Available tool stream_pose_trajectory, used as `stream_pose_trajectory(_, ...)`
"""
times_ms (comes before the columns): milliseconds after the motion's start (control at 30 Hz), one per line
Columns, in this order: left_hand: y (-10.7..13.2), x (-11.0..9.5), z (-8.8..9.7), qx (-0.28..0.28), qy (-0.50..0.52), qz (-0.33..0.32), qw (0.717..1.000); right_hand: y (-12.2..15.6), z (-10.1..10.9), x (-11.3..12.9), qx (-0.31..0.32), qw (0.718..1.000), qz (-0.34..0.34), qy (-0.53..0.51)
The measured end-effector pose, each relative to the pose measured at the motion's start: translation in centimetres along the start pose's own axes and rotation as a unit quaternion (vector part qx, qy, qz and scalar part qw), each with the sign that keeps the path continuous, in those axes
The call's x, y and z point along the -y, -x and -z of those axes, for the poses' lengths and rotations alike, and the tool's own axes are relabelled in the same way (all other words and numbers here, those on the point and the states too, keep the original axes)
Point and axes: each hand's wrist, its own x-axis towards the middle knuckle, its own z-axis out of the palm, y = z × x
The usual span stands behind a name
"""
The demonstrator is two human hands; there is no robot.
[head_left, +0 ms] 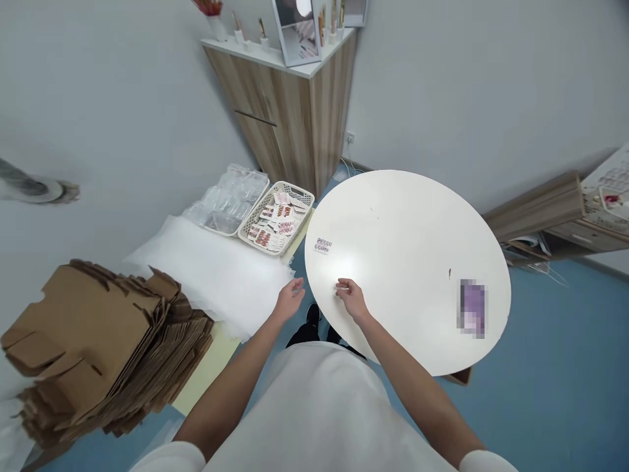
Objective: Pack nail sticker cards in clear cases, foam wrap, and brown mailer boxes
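Note:
My left hand (289,299) hangs in the air between the round table and the sheets of white packing foam (216,265). Its fingers are slightly bent and apart, with nothing in them. Over the left side of the white round table (403,229), my right hand (352,299) is also loosely open and holds nothing. Beyond it, near the table's left edge, lies a small card with rows of what look like press-on nails (323,246). A white basket (278,250) left of the table holds many similar cards.
Clear plastic boxes (236,196) fill another basket beside the cards. Stacked flattened cardboard boxes (93,328) stand at left. A blurred-out purple item (474,308) lies on the table's right side. Behind is a wooden cabinet (285,105) with a framed picture (299,39); a shelf unit (540,206) stands right.

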Motion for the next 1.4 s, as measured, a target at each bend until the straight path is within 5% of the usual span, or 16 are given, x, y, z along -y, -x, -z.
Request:
stream_pose_trajectory(200, 4.2, 0.7, 2.0, -0.022, -0.052, -0.004, 0.998, 0.7, -1.5, 0.2, 0.058, 0.998, 0.013, 0.009)
stream_pose_trajectory(400, 3.6, -2.6, 7.8, -0.042, -0.165, -0.059, 0.984, -2.6, -6.8, 4.3, 0.152, 0.984, 0.078, 0.04)
stream_pose_trajectory(700, -6.0, -9.4, 19.8, -0.17, -0.199, -0.062, 0.963, -11.6, -18.9, 13.3, 0.172, 0.967, 0.165, 0.093)
stream_pose_trajectory(900, -15.0, -9.1, 25.7, -0.215, 0.0, 0.021, 0.976, -17.8, -25.8, 16.7, 0.151, 0.963, 0.19, 0.116)
stream_pose_trajectory(1100, -20.3, -6.8, 27.5, -0.239, 0.101, 0.072, 0.963, -22.5, -30.2, 17.3, 0.155, 0.963, 0.174, 0.132)
stream_pose_trajectory(1400, -21.2, -6.6, 27.0, -0.208, 0.129, 0.062, 0.968, -24.2, -32.3, 16.5, 0.156, 0.968, 0.15, 0.124)
